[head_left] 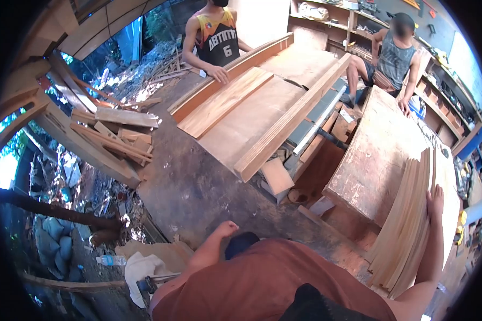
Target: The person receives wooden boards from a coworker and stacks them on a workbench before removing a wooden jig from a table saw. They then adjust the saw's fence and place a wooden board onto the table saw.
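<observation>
My right hand (435,202) is at the right edge of a bundle of long thin wooden strips (404,216). Its thumb and fingers close about the outermost strip. The strips lie side by side on a worn work table (367,160), and their near ends reach past its front corner. Away from the wood, low in front of my body, my left hand (228,229) is loosely curled with nothing visible in it.
Ahead stands a saw table (230,142) bearing a wide board (227,101) and a long beam (294,115). One person stands behind it, a hand on an upright plank; another sits right, a hand on the work table. Scrap wood (118,134) is heaped left.
</observation>
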The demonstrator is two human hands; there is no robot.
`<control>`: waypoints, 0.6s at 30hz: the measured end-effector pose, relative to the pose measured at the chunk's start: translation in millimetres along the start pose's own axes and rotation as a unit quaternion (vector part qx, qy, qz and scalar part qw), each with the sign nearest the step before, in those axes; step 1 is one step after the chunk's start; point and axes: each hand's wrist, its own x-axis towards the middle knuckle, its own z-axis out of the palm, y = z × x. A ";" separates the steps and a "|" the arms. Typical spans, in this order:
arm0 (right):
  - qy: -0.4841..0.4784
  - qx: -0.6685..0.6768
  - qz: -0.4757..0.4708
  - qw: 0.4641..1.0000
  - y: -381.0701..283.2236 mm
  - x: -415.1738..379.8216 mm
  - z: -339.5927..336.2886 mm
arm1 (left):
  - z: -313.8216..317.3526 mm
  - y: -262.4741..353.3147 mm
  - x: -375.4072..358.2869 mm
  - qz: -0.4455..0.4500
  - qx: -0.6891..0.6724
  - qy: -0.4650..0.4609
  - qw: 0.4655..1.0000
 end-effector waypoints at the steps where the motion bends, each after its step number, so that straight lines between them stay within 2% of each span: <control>1: 0.001 0.005 0.004 1.000 1.1 1.0 2.2 | -5.0 -5.7 9.8 0.028 -0.019 0.028 0.999; 2: 0.003 0.009 0.010 1.000 2.2 1.2 2.9 | -10.2 -11.7 18.4 0.056 -0.039 0.054 0.996; 4: -0.032 0.047 -0.014 0.998 0.4 2.8 -7.4 | -34.7 0.7 30.4 0.008 -0.072 0.103 0.992; 6: -0.046 0.027 0.009 0.999 -10.5 -0.4 -14.9 | -74.6 26.9 41.0 0.007 -0.143 0.185 0.972; 8: -0.054 0.041 0.039 0.997 -28.6 -11.2 -20.0 | -121.3 47.4 63.1 0.003 -0.270 0.250 0.930; 9: -0.064 0.060 0.044 0.995 -46.4 -24.8 -24.2 | -144.2 55.9 78.4 0.028 -0.340 0.277 0.898; 10: -0.075 0.080 0.051 0.993 -68.3 -42.7 -27.4 | -169.0 64.2 93.5 0.052 -0.407 0.301 0.861; 12: -0.011 0.136 0.003 0.991 -127.3 -96.6 -18.7 | -220.0 95.3 105.5 0.059 -0.459 0.338 0.819; 14: 0.004 0.091 -0.056 0.994 -180.4 -148.8 17.5 | -270.0 96.2 144.6 0.091 -0.506 0.309 0.800; 15: -0.081 0.202 -0.089 0.972 -246.0 -184.4 -6.3 | -290.8 112.0 147.2 0.081 -0.504 0.328 0.795; 16: -0.105 0.212 -0.076 0.969 -277.9 -212.9 10.7 | -311.2 130.0 147.0 0.073 -0.500 0.348 0.789; 17: -0.171 0.239 -0.067 0.953 -315.9 -240.2 7.4 | -326.9 137.9 163.3 0.071 -0.501 0.340 0.793; 18: -0.191 0.239 -0.113 0.945 -334.2 -263.4 18.6 | -339.2 145.3 179.2 0.041 -0.486 0.383 0.784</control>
